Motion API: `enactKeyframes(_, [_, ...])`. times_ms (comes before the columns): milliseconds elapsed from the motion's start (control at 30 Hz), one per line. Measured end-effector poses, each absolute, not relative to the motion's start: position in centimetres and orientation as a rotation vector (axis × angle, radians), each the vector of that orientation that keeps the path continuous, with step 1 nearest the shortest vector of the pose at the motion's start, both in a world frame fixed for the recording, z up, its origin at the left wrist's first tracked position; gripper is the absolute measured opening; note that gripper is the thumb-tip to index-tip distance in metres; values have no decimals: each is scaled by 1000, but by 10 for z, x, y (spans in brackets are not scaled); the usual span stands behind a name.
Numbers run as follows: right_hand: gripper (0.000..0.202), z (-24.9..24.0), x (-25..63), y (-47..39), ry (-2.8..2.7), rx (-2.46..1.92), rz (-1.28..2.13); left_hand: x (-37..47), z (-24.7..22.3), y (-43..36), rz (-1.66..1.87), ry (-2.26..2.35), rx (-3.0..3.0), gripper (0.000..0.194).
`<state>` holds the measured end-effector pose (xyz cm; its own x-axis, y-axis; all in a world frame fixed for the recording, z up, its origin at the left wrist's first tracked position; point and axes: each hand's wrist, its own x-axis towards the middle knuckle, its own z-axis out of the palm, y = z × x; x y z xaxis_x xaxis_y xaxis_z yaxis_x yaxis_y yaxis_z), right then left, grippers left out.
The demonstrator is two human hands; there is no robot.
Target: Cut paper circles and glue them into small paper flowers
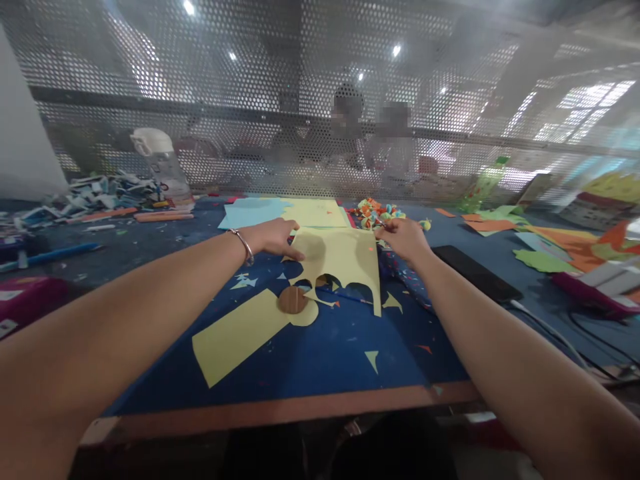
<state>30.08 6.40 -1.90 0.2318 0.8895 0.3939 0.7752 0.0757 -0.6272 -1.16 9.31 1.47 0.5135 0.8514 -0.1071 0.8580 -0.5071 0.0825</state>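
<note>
A sheet of yellow paper with rounded cut-outs along its near edge spans the space between my hands. My left hand grips its left edge, thumb and forefinger spread along it. My right hand is closed at the upper right corner, fingertips pinched on the paper; a small dark, shiny bit by them is unclear. Nearer me lie a brown wooden-looking disc and a yellow paper strip with a rounded end, partly under the disc. A blue pencil-like stick shows beneath the sheet's cut edge.
Blue and yellow sheets lie behind, beside a pile of colourful curled paper pieces. A black phone with a cable is right of my right hand. A bottle stands back left. Paper scraps dot the blue table; perforated metal rises behind.
</note>
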Motion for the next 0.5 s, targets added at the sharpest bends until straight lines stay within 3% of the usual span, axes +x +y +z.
enactKeyframes(333, [19, -8, 285, 56, -1489, -1350, 287, -16, 12, 98, 287, 1470, 2221, 105])
enactKeyframes(400, [20, -4, 284, 52, -1471, -1298, 272, -19, 9, 102, 395, 1444, 2079, 93])
enactKeyframes(500, [20, -1, 284, 49, -1428, -1236, 242, -22, 8, 109, 482, 1395, 1973, 57])
